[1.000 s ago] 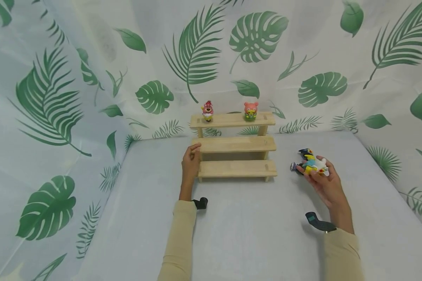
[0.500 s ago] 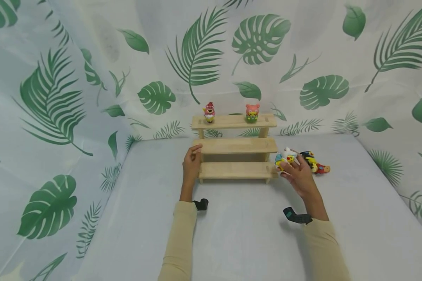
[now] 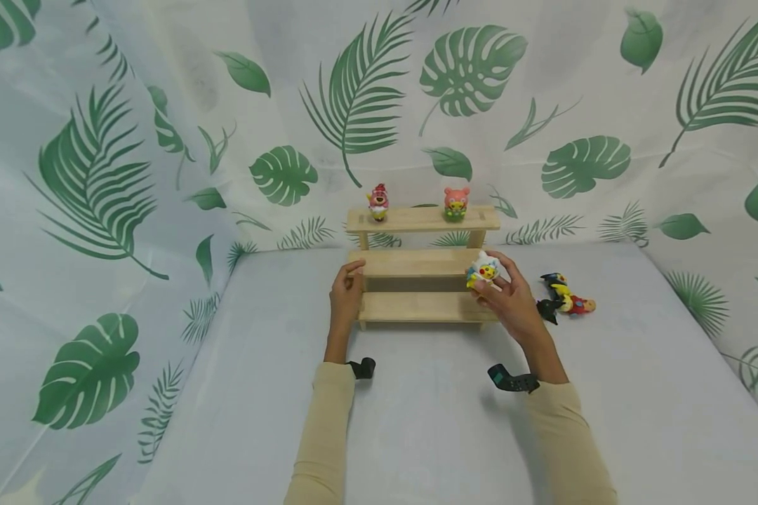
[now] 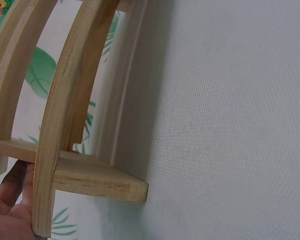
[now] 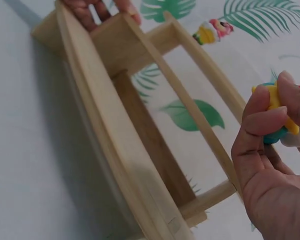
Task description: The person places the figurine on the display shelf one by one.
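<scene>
While a white-hooded Pikachu figurine [image 3: 482, 270] is pinched between thumb and fingers of the right hand [image 3: 510, 300] near the right end of the middle tier [image 3: 413, 263], the three-tier wooden shelf [image 3: 417, 307] is gripped at its left end by the left hand [image 3: 345, 291]; a pink-hooded figurine [image 3: 455, 204] is borne on the top tier [image 3: 415, 218].

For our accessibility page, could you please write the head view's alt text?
The right hand holds a yellow and white toy near the right end of a wooden shelf; the left hand grips its left end. Two toys stand on its top step; more toys lie on the table.
</scene>
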`<state>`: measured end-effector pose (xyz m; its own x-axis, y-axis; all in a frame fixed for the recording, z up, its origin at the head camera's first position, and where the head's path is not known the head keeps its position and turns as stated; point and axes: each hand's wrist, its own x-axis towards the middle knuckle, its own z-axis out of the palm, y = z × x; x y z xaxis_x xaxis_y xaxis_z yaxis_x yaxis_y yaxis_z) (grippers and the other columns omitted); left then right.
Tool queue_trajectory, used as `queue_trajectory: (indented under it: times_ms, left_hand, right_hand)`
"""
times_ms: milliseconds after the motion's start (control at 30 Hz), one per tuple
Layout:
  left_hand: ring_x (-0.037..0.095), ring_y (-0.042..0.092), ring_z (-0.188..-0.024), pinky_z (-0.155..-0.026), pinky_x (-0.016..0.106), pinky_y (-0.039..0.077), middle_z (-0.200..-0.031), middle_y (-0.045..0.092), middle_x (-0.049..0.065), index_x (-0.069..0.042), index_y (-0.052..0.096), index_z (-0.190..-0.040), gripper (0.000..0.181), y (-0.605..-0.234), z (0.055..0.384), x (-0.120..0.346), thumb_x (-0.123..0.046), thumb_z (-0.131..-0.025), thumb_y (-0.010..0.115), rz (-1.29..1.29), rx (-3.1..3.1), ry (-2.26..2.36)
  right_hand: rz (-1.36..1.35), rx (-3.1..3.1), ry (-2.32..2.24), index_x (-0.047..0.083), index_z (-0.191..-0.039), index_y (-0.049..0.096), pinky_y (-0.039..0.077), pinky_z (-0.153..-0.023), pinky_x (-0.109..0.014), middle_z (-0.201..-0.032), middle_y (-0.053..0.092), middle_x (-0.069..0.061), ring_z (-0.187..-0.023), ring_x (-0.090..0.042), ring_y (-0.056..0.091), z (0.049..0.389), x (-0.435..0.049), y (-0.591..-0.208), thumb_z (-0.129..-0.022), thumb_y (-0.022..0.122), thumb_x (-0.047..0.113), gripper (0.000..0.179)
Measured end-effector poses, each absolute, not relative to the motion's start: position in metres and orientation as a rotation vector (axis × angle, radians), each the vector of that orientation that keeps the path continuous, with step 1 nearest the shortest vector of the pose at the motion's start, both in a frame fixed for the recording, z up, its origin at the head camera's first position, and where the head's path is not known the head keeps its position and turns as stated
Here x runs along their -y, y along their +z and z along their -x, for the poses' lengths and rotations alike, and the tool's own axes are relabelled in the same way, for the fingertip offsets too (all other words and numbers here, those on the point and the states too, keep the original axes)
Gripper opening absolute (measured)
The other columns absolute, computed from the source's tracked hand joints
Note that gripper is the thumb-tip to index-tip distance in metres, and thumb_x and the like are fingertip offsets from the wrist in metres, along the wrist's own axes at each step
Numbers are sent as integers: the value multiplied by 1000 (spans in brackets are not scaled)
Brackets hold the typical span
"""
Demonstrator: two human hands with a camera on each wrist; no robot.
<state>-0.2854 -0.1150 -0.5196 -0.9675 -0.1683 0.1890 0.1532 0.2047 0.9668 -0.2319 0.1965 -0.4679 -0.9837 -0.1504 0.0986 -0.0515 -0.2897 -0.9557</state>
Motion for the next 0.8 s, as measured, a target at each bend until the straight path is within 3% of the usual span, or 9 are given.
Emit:
queue_trajectory:
  times_ms: [200, 333, 533, 800]
  left_hand:
    - [9, 47, -59, -50, 24, 38, -79, 61, 21, -35, 64, -119, 23, -519, 285, 114, -41, -101, 51, -26, 2238, -1834]
    - [8, 46, -59, -51, 24, 38, -79, 60, 19, -33, 64, -121, 25, -517, 284, 113, -41, -101, 51, -31, 2234, -1836]
    - [9, 47, -60, -52, 25, 39, -81, 60, 22, -33, 64, -121, 24, -517, 284, 113, -40, -101, 51, -40, 2227, -1834]
    - [9, 47, -61, -53, 25, 40, -86, 62, 25, -35, 64, -120, 24, -518, 284, 114, -42, -101, 51, -40, 2235, -1852]
  right_hand:
    - [185, -2069, -2281, 11, -145, 34, 54, -70, -20, -113, 63, 7, -84, -4, 67, 237, -186, -463, -93, 66, 9, 61]
    - [265, -2189, -2211, 3, -139, 39, 52, -68, -20, -112, 58, 3, -83, -2, 64, 245, -176, -458, -94, 66, 11, 53]
    - [338, -2173, -2214, 3, -137, 43, 55, -75, -19, -115, 51, -2, -94, -4, 66, 259, -154, -450, -92, 67, 6, 51]
    - [388, -2244, -2131, -2, -134, 46, 54, -78, -17, -122, 52, -11, -95, -3, 65, 277, -120, -449, -89, 67, 0, 50]
